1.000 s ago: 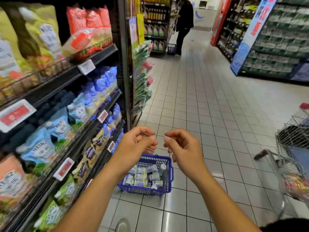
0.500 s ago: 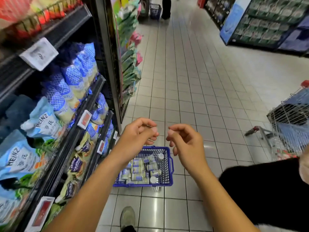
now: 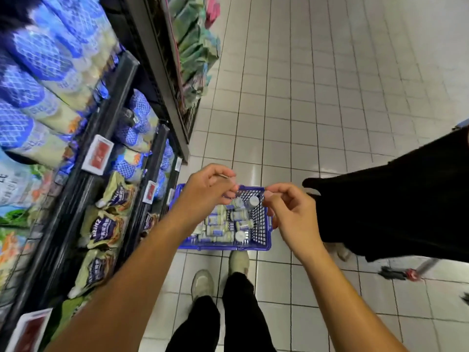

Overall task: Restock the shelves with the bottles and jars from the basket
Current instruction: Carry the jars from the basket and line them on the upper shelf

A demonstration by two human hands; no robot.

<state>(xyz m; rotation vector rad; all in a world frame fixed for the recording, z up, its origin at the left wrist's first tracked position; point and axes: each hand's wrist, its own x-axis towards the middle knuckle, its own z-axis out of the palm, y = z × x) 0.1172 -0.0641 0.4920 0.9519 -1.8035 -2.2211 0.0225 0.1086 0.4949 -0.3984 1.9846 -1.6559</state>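
Left hand (image 3: pixel 208 189): curled above basket (image 3: pixel 261 224), grip unclear
Right hand (image 3: pixel 291 214): curled over basket's right rim, grip unclear
Jars (image 3: pixel 239 215): inside basket

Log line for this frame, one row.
phase: pre-pick | left hand: fingers curled, over basket | right hand: fingers curled, over basket's right edge | bottles: lying in basket | held: nothing visible

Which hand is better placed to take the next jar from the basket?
Probably the left hand: it hangs over the jars, nearer the shelves; the right hand is over the right rim of the basket.
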